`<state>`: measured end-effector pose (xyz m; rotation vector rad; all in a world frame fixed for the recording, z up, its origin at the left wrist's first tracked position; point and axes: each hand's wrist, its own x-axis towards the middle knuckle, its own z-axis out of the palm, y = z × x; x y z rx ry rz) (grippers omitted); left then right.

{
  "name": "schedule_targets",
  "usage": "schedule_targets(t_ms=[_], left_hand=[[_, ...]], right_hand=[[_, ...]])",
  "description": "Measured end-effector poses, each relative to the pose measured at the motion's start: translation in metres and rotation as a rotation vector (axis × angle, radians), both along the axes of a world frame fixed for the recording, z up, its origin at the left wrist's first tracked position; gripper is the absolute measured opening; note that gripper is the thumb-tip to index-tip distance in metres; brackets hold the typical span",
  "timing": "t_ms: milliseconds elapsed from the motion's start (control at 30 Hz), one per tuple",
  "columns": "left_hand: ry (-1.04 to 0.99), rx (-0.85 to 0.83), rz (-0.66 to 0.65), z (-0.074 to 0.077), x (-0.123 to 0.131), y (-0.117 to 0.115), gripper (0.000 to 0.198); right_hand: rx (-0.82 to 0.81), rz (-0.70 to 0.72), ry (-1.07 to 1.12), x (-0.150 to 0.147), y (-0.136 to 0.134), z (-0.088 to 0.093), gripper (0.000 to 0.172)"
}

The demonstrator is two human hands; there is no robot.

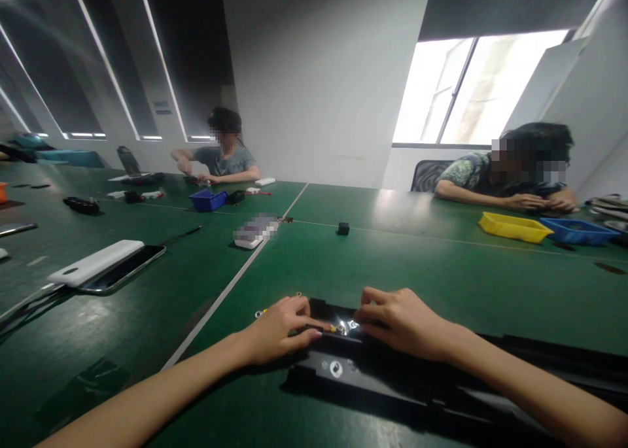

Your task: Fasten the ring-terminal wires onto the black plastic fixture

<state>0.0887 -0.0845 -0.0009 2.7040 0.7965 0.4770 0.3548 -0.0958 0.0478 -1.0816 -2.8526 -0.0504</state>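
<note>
A long black flat part (373, 376) lies on the green table (392, 265) in front of me, running off to the right. My left hand (279, 327) rests on its near left end, fingers curled, with a fingertip by a small yellow and silver fitting (341, 328). My right hand (397, 320) sits just right of that fitting, fingers bent and pinched at it. What either hand holds is too small to make out. A round silver hole (336, 369) shows lower on the part. Small metal rings (259, 314) lie on the table by my left hand.
A white power bank on a phone (105, 265) lies at left. A small black cube (343, 228) sits mid-table. Blue bin (208, 200), yellow tray (514, 227) and blue tray (579, 231) stand farther back. Two other people work at the far side.
</note>
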Motion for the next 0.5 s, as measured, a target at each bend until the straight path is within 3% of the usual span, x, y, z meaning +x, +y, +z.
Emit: schedule_targets(t_ms=[500], left_hand=[[-0.001,0.003,-0.008,-0.0010,0.0005,0.0015,0.038]], right_hand=[[0.030,-0.027,-0.008,-0.0029,-0.0035,-0.0010,0.022]])
